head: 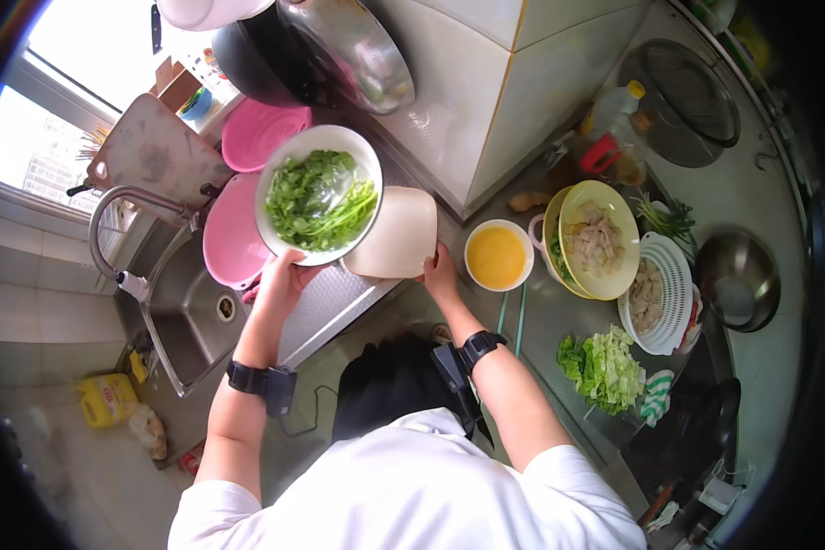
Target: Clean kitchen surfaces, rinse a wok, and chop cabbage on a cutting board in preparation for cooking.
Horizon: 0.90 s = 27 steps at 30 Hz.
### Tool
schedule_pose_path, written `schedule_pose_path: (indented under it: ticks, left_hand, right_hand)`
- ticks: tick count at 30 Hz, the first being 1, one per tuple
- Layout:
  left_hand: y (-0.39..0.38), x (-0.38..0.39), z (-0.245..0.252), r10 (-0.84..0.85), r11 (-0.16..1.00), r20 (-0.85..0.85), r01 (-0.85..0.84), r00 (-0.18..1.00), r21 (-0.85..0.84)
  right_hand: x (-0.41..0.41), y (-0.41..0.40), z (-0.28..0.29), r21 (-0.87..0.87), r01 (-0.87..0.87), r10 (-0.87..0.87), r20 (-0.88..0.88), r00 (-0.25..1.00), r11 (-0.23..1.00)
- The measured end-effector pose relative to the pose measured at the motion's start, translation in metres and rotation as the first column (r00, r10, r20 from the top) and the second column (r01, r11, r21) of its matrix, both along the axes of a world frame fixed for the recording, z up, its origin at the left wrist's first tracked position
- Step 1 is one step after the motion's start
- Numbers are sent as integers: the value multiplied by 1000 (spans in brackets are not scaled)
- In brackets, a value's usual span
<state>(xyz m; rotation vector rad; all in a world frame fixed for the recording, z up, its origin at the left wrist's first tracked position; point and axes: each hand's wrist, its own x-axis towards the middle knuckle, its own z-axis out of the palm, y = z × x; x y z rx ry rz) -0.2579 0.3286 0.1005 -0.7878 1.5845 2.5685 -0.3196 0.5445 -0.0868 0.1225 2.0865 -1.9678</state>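
Note:
My left hand (283,280) grips the near rim of a white bowl (269,230), which holds chopped leafy green herbs (309,203). Just right of it, my right hand (441,273) has hold of the near right edge of an empty cream-coloured rectangular dish (395,237). The bowl overlaps the dish's left side; whether they touch I cannot tell. A white bowl of yellow beaten-egg-like liquid (496,256) stands right of my right hand, with a pair of green chopsticks (520,320) beside it, partly hidden by the bowl.
A steel sink (185,323) with a faucet and pink plastic basins (230,234) lie left. On the right counter are a yellow bowl of sliced pale food (601,275), a white colander (667,302), cut lettuce (608,371) and a steel bowl (739,278). A tiled wall corner (467,199) juts between counters.

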Motion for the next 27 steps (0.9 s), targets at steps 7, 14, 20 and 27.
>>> schedule_pose_path:
  ticks: [7, 14, 20, 27]
  left_hand:
    - [-26, -2, 6, 96, 995, 3, -96, 995, -23]
    - [-19, -18, -13, 56, 998, 7, -55, 998, -17]
    - [-10, -36, -49, -31, 999, 8, 31, 999, 14]
    - [7, -45, -85, -73, 997, 54, 72, 996, 28]
  right_hand:
    - [34, 22, 55, 81, 34, -31, -40, 999, 996]
    - [63, 62, 98, -9, -78, 78, 45, 996, 997]
    - [78, 102, 139, 18, -132, 130, 78, 988, 991]
    - [89, 126, 160, 14, -101, 99, 78, 992, 995]
